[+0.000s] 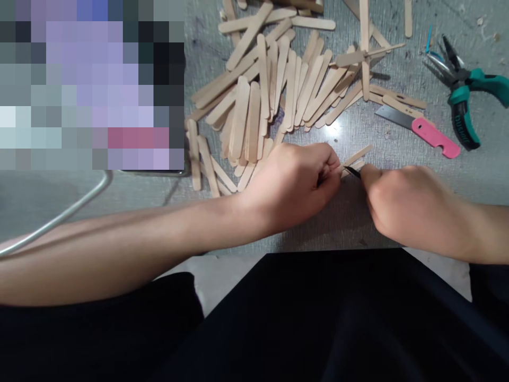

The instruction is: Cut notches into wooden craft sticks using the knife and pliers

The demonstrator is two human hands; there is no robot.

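Note:
My left hand [296, 183] is closed in a pinch on a flat wooden stick [357, 155] lying on the grey surface. My right hand [405, 204] is curled shut around a thin dark tool [352, 171], whose tip rests against that stick right beside my left fingertips. The two hands almost touch. Most of the tool is hidden inside my right fist, so I cannot name it.
A big heap of wooden sticks [274, 90] lies just beyond my hands. At the right lie a pink-handled blade [421, 129] and teal-handled pliers [463, 87]. A grey cable [67, 209] curves at the left. My dark-clothed legs fill the bottom.

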